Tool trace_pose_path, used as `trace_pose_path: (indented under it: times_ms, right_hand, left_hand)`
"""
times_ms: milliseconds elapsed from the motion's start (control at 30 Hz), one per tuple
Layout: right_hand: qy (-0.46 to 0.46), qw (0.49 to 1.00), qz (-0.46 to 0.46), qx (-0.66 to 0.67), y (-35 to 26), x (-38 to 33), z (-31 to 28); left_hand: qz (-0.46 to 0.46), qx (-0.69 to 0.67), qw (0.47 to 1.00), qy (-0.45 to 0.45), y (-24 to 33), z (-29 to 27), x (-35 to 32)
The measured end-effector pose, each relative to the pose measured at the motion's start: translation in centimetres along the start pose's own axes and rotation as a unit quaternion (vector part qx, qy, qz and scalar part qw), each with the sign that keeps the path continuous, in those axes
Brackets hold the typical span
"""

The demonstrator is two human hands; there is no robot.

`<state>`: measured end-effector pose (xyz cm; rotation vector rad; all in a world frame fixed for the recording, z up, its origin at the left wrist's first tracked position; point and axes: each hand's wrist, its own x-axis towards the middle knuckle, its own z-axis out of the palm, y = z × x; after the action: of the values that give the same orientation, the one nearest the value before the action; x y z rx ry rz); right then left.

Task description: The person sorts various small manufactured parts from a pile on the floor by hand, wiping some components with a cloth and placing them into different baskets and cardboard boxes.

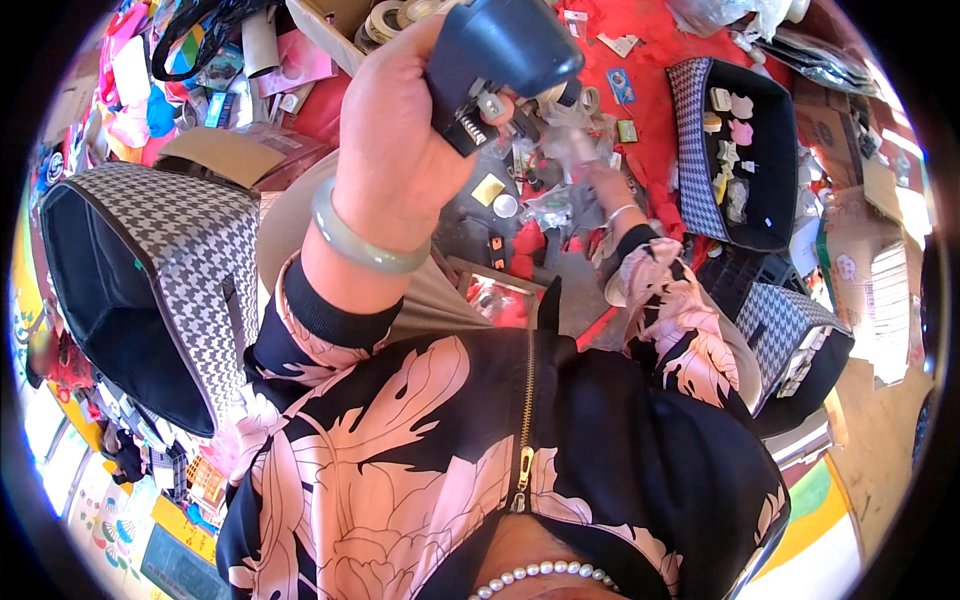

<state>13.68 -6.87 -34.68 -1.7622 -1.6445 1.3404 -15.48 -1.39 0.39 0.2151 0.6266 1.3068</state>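
My left hand (385, 150), raised close in front of me, is closed round a dark rounded plastic device (505, 45). A small metal part with a ridged or spring-like edge shows on its underside; its exact kind I cannot make out. Farther away and lower, my right hand (608, 188) reaches over a cluttered dark surface. Its fingers are smeared by motion, so whether they hold something does not show. Near it lie crumpled clear plastic (548, 208), a yellow square piece (488, 190) and a small white round piece (506, 206).
At the left stands an open houndstooth fabric box (150, 260) with a black inside. A similar box (690, 150) at the right holds several small items, with another houndstooth box (775, 320) below it. A carton (330, 25) with tape rolls sits at the top.
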Motion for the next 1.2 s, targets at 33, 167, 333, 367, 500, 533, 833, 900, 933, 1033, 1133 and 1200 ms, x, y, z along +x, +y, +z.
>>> trace_pose_path:
  times_ms: [33,167,333,367,500,533,833,900,933,1033,1133,1200]
  right_hand:
    - [0.052,0.990,0.092,0.090,0.4,-0.4,-1.7]
    - [0.130,0.960,0.170,0.178,3.3,-1.2,-6.5]
    - [0.178,0.925,0.081,-0.325,-1.1,-4.4,-4.3]
    - [0.205,0.917,0.048,-0.338,-2.9,-4.7,-2.5]
    - [-0.210,0.912,-0.104,-0.338,-3.4,-6.1,7.2]
    - [-0.302,0.877,-0.113,-0.357,-5.0,-6.9,9.2]
    - [-0.468,0.771,-0.259,-0.346,3.2,-9.3,16.7]
    - [-0.440,0.775,-0.191,-0.411,0.8,-8.1,13.8]
    - [-0.390,0.801,-0.118,-0.440,-0.6,-8.0,12.1]
    - [-0.322,0.836,-0.043,-0.443,2.7,-8.0,10.2]
    - [-0.341,0.823,-0.142,-0.432,2.7,-8.1,10.1]
    - [-0.370,0.801,-0.211,-0.420,0.7,-8.5,10.9]
  left_hand:
    - [-0.014,-0.020,0.998,0.049,-0.1,1.2,-0.2]
    - [0.004,-0.018,1.000,-0.010,-0.4,1.4,0.0]
    - [-0.001,-0.020,1.000,-0.018,-0.9,0.7,0.3]
    - [-0.006,-0.022,0.999,-0.029,-0.9,0.9,0.3]
    - [-0.031,-0.036,0.998,-0.035,-0.7,1.0,0.3]
    - [-0.034,-0.024,0.999,-0.021,-0.6,0.8,0.2]
    - [-0.057,-0.023,0.998,0.006,-0.7,0.1,0.2]
    - [-0.026,-0.004,0.999,0.041,-1.0,0.0,-0.2]
    - [-0.023,0.003,0.999,0.036,-1.2,0.2,0.1]
    - [-0.035,-0.008,0.999,0.035,-1.1,1.4,-0.1]
    - [-0.061,-0.019,0.998,0.028,-1.6,2.0,0.1]
    - [-0.053,-0.025,0.998,0.009,-1.7,1.3,0.4]
